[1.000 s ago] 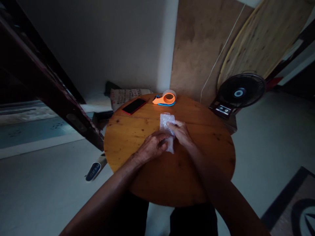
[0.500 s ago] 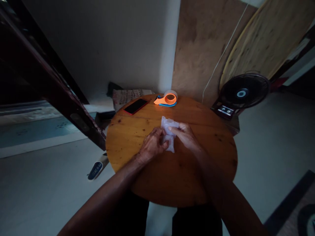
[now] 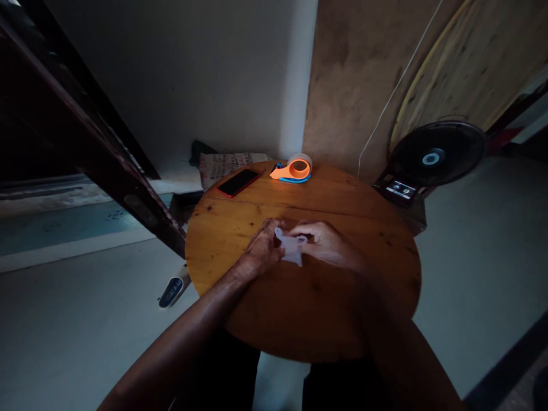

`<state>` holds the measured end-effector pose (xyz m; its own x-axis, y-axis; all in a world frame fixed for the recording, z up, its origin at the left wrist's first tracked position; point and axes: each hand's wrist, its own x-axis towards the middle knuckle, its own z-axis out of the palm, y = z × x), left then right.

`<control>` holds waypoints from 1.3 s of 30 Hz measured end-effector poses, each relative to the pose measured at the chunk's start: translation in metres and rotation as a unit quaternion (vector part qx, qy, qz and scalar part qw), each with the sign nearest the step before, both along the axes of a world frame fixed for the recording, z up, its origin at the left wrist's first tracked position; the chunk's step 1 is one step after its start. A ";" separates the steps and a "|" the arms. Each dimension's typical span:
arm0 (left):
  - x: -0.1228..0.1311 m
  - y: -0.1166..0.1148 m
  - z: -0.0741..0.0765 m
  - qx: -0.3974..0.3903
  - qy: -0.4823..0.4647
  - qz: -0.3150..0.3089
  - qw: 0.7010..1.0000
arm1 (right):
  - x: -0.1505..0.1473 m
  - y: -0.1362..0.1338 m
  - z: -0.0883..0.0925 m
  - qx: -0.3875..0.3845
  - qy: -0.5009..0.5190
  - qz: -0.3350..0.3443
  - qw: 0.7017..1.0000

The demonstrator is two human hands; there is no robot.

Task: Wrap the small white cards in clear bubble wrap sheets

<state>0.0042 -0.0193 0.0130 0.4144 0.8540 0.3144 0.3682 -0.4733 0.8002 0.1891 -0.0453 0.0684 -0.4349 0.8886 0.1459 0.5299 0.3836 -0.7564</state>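
Note:
A small, pale, translucent sheet that looks like bubble wrap (image 3: 292,251) is held between my two hands, over the middle of the round wooden table (image 3: 257,208). Its top is folded down and its lower corners hang toward me. My left hand (image 3: 264,249) grips the left edge, fingers curled behind and thumb on the near side. From the right, my right hand (image 3: 322,241) pinches the upper fold between thumb and fingers. Whether anything lies inside the fold is hidden by the fingers.
An orange tape dispenser (image 3: 293,169) with a roll of clear tape stands at the table's far edge. Left of it lies a red-edged phone (image 3: 238,182). A dark fan (image 3: 432,157) stands beyond the table's right edge; a wooden post (image 3: 141,208) leans past its left.
The upper part of the bubble wrap has been folded down, so the piece looks shorter. My right hand has moved slightly nearer to me. The view has shifted a little.

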 end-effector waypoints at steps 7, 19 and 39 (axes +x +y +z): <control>-0.005 0.000 0.010 0.023 0.017 -0.038 0.999 | 0.001 -0.008 0.016 0.030 -0.079 0.053 0.995; -0.011 -0.006 0.023 -0.048 0.007 -0.099 0.994 | 0.003 -0.010 0.017 0.044 -0.099 0.071 0.992; -0.012 -0.008 0.023 -0.033 0.038 -0.145 0.988 | 0.009 -0.002 0.004 0.067 -0.088 0.091 0.990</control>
